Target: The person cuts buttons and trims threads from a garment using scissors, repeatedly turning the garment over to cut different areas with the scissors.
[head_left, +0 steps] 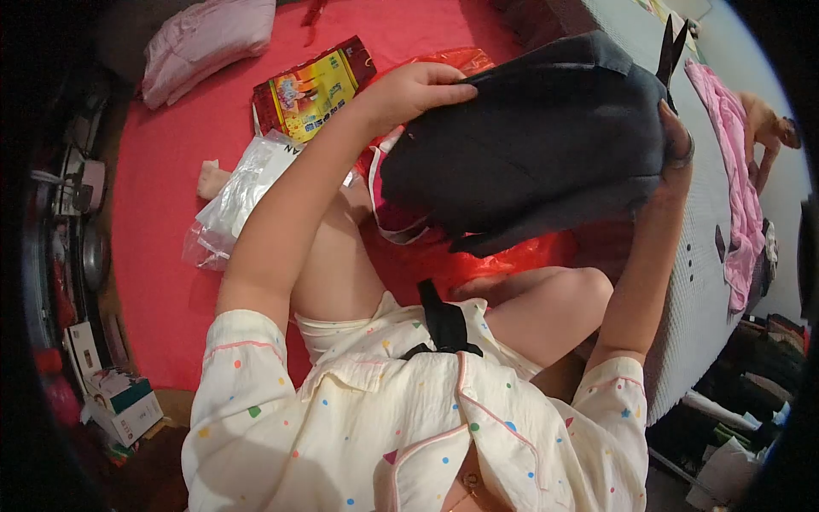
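Observation:
A dark navy piece of cloth [529,141], with seams and a ragged lower edge, is spread in the air between my two hands. Its upper left edge is pinched between the thumb and fingers of my left hand [424,90]. On the opposite side, my right hand [676,149] grips the cloth's edge, with most of its fingers hidden. Black scissors [672,53] stick up from that same hand, blades slightly apart and pointing upward; their handles are out of sight. Below the cloth, a red plastic bag [512,260] and a white-edged dark pink item [401,218] lie by my legs.
I sit on a red sheet [171,282]. A yellow and dark red package [316,90], a clear plastic bag [243,200] and a pink pillow [209,43] lie leftward. To the right are a grey padded surface [695,264], pink fabric [725,171] and another person [763,128].

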The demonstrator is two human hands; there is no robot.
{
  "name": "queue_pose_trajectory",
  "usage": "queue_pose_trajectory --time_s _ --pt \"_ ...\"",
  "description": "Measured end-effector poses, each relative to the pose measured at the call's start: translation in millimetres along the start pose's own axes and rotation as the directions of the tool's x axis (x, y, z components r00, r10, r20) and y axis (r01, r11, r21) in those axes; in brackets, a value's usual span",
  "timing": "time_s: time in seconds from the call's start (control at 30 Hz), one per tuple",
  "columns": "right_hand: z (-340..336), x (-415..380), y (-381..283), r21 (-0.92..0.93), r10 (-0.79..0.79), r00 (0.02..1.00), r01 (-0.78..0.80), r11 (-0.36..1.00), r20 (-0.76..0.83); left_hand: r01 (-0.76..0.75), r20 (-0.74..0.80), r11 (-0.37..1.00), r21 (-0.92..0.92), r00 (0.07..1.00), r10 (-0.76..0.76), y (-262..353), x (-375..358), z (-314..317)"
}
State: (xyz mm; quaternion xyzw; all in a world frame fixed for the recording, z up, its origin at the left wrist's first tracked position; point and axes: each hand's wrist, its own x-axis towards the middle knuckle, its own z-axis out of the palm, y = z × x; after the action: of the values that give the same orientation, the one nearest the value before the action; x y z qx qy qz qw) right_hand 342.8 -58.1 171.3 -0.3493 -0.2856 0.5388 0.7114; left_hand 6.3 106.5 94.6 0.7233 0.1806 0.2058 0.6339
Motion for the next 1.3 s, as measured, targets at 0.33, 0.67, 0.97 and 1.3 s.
queue_pose_trajectory --time_s 0.33,0.67,0.97,1.3 --pt "-33 -10 -24 0.065 -0.042 0.993 0.035 0.997 0.111 0.117 0.148 0.989 -0.092 0.984 -0.103 -25 -17 -2" --pt "-29 -18 -66 -0.217 -0.244 0.957 0.274 0.937 0.155 0.175 0.201 0.942 -0.286 0.972 -0.119 -34 -20 1" --pt "-31 -24 -14 -0.437 -0.280 0.946 0.323 0.839 0.162 0.179 0.110 0.917 -0.356 0.983 -0.150 -31 -13 6" --pt "2 12 82 -0.395 0.128 0.959 -0.223 0.891 -0.254 0.206 0.008 0.931 -0.300 0.977 -0.214 12 -17 45"
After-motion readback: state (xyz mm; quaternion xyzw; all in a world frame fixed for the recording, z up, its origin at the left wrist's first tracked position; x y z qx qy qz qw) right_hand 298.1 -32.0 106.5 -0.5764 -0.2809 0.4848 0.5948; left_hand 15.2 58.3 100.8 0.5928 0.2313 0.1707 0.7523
